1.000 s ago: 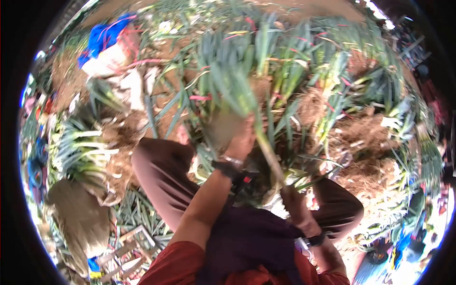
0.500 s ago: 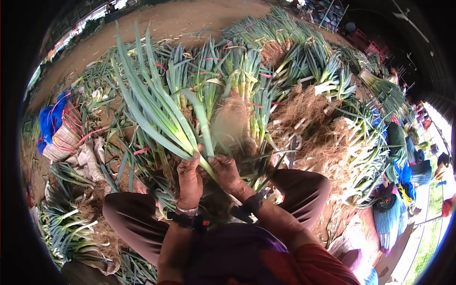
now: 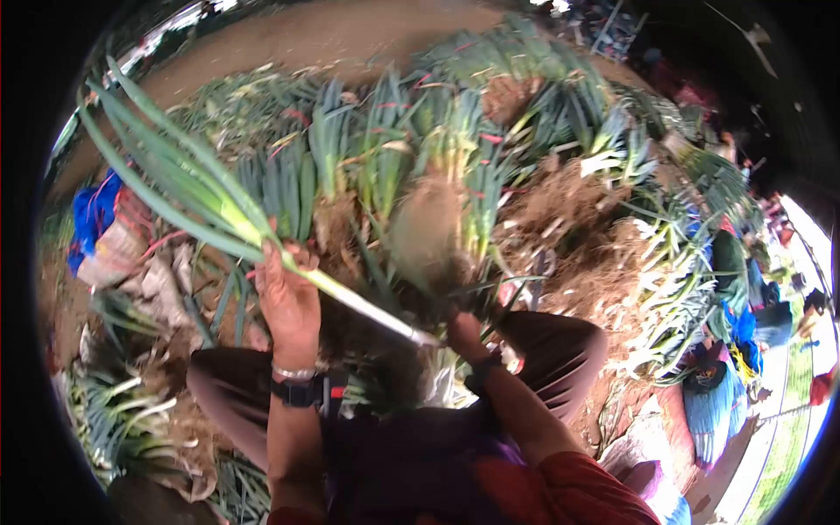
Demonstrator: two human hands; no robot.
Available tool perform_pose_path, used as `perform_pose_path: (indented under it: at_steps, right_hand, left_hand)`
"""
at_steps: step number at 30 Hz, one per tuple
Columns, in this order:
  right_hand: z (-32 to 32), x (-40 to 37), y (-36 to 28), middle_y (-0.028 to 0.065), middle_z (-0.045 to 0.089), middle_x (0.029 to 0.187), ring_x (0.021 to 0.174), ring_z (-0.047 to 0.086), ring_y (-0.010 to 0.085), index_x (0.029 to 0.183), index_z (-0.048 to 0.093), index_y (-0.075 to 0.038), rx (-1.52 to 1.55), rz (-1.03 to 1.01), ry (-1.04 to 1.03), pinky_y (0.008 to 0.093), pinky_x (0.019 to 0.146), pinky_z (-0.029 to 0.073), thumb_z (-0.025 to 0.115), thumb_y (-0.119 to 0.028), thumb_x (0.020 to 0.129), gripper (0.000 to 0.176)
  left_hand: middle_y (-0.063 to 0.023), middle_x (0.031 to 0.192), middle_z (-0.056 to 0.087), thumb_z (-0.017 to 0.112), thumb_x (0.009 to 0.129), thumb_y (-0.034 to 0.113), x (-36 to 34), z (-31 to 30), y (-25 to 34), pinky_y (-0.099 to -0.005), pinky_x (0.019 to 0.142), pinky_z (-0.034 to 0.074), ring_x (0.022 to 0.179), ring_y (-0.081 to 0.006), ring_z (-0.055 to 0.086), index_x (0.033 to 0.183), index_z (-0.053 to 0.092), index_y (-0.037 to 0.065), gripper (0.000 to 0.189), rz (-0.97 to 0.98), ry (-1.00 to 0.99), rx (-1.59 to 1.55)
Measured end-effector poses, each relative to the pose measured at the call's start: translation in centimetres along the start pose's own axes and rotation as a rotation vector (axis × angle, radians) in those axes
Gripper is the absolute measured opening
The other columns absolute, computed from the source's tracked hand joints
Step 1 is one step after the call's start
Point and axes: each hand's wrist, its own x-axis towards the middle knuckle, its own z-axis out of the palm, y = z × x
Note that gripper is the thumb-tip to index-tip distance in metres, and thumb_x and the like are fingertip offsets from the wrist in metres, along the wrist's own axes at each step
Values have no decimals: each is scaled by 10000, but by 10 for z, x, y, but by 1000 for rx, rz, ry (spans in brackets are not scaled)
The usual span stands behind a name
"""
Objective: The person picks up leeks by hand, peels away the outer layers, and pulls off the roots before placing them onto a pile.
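My left hand (image 3: 287, 302) is closed around a long green onion (image 3: 359, 304), just below where its leaves fan out toward the upper left. The white shank slants down to the right across my lap, its root end stopping close beside my right hand (image 3: 465, 334). That hand is blurred and dark, low by my right knee, and its fingers are hidden from me. In front of my knees stand bundles of green onions (image 3: 383, 166) with red ties.
Loose green onions with brown roots (image 3: 604, 271) are heaped to the right. More onions (image 3: 131, 411) lie at the lower left. A blue bag (image 3: 94, 219) and pale sacking (image 3: 166, 284) are on the left, and rolled blue-green bags (image 3: 713, 407) at the right.
My left hand has swung left and up a little with the onion, baring its white shank. My right hand has let go of the bent leaf area and moved down to the right.
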Motion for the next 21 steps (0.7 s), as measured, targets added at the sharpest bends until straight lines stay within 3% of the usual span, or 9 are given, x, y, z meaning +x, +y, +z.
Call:
perform_pose_path:
  at_steps: [1,2,3,5,8,10,12,17,21]
  right_hand:
    - [57,2,65,210,614,765,751,617,404,860,589,-59,-299,-61,55,482,700,488,610,-128,753,129]
    - [82,-19,109,178,618,827,765,611,346,921,625,-46,-323,-225,345,436,750,480,626,-126,734,203]
    - [46,-26,89,155,646,880,791,633,327,1044,640,-58,-561,39,-63,441,773,501,623,-103,785,264]
    - [47,-16,90,146,654,903,809,639,319,1064,635,-59,-455,26,-92,434,778,504,620,-103,804,264]
    - [25,24,24,133,667,937,835,647,307,1095,627,-60,-140,-151,63,423,785,510,617,-103,834,265]
    - [5,33,-42,124,675,960,852,653,299,1115,622,-61,269,-247,56,417,789,514,615,-103,853,265]
    - [-47,20,-130,98,678,1032,853,671,202,1191,560,-26,756,-173,-182,324,689,533,576,-138,949,267]
    - [-79,10,-238,162,666,1026,873,679,231,1232,526,2,493,-760,146,331,763,542,610,-68,923,328]
    - [-75,17,-271,145,668,976,834,669,211,1210,541,12,469,-614,180,314,748,535,624,-67,916,315]
  left_hand:
    - [-1,836,569,569,971,272,3,-2,5,-247,660,410,721,-76,489,1373,441,49,477,43,-29,-34]
    - [-3,837,569,572,968,273,8,-8,17,-249,663,414,717,-82,487,1368,447,47,476,101,-51,-48]
    - [-7,841,573,579,964,269,11,-11,36,-253,660,418,725,-88,494,1360,456,44,472,107,-17,-61]
    - [-20,851,586,593,956,251,17,-10,66,-257,656,426,742,-97,509,1326,490,43,436,147,72,-54]
    - [-42,851,613,617,943,222,27,-8,72,-258,653,442,763,-110,534,1243,559,56,347,201,116,-7]
    - [-46,832,618,628,938,233,33,-23,68,-259,658,452,747,-117,538,1187,587,68,302,152,63,30]
    - [-67,848,641,608,949,266,35,-41,61,-280,670,476,746,-129,566,1118,587,73,257,120,77,42]
    - [-93,941,663,549,978,310,23,-40,43,-294,724,500,774,-145,601,1103,556,75,266,41,85,8]
    - [-81,994,654,568,971,276,17,-49,27,-319,762,521,813,-156,616,1158,550,78,273,21,125,-8]
